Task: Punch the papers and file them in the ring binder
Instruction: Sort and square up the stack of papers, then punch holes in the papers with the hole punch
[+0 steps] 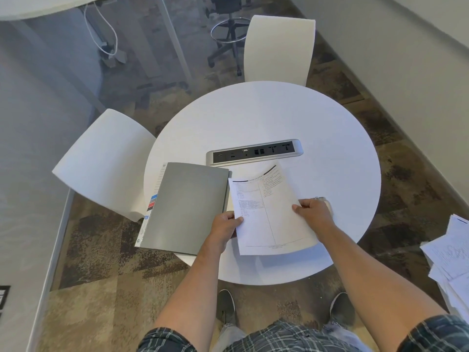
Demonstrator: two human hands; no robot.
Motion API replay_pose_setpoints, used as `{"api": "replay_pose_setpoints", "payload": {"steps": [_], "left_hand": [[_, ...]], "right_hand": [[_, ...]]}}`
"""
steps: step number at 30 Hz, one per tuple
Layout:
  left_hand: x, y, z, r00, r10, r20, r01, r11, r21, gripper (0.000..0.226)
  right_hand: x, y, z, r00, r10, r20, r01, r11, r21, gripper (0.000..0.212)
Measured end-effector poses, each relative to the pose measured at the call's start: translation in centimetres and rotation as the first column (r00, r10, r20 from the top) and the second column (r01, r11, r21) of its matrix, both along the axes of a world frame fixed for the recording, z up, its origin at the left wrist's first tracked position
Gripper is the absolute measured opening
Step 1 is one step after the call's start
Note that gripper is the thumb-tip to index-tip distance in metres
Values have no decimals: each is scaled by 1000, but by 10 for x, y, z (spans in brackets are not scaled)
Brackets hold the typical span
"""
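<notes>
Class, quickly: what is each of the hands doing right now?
Left hand: pinching the left edge of the printed white paper sheets.
Right hand: gripping their right edge.

Person in a short-sleeved dark plaid shirt [291,336], bare forearms, grey slip-on shoes [341,309], and pale trousers.

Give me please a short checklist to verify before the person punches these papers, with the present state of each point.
1. Papers held by both hands: ok, left hand pinches the left edge, right hand grips the right edge.
2. Sheets squared: cannot tell.
3. Hole punch within reach: cannot tell, none clearly visible.
4. Ring binder open: not ok, grey cover closed.
5. Free space on table: ok.
</notes>
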State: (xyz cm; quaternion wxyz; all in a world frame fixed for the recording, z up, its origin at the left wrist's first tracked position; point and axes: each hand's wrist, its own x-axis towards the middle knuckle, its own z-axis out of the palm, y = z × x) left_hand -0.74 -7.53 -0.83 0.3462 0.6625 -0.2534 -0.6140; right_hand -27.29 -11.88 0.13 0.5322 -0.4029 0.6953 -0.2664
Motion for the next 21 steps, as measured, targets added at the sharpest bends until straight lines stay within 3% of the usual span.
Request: {"api": "replay_pose_setpoints", "payload": {"steps": [9,15,21], "left_hand": [[2,-1,-20,971,36,238,-53,997,64,12],[-6,-1,-18,901,-23,433,-2,998,58,3],[-7,4,-25,795,-157,586,122,988,99,13]], "right_hand": [[-6,-4,-24,975,138,-174,-131,990,51,39],[-4,3,-24,918,202,-340,-205,978,27,36],[-10,3,-27,859,282,-427,-292,956,43,36]]}}
